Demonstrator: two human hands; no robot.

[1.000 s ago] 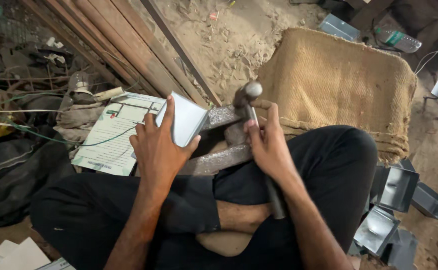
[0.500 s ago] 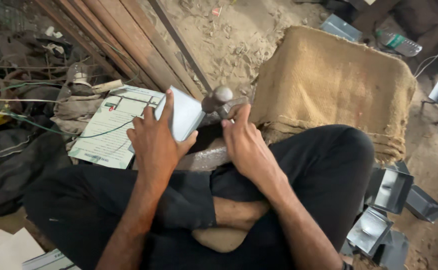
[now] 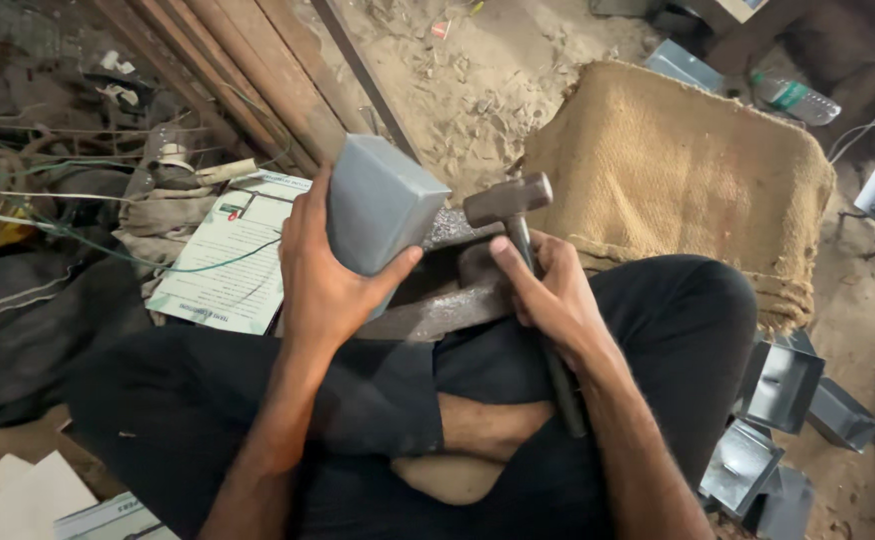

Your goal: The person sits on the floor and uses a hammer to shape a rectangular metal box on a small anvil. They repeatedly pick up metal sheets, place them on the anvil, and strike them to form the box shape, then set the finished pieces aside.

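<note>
Head view: left hand (image 3: 328, 290) grips a grey folded sheet-metal box (image 3: 378, 210) on the dark iron anvil bar (image 3: 438, 310); right hand (image 3: 548, 295) clutches a steel-headed hammer (image 3: 508, 200) just beside it, finished boxes (image 3: 778, 385) beyond.

White printed sheet (image 3: 226, 255), left floor

A sandy dirt floor (image 3: 478, 90) strewn with scrap: rusty wooden planks (image 3: 248, 70), a burlap-covered block (image 3: 678, 170), a plastic bottle (image 3: 796, 97), under dim light.
</note>
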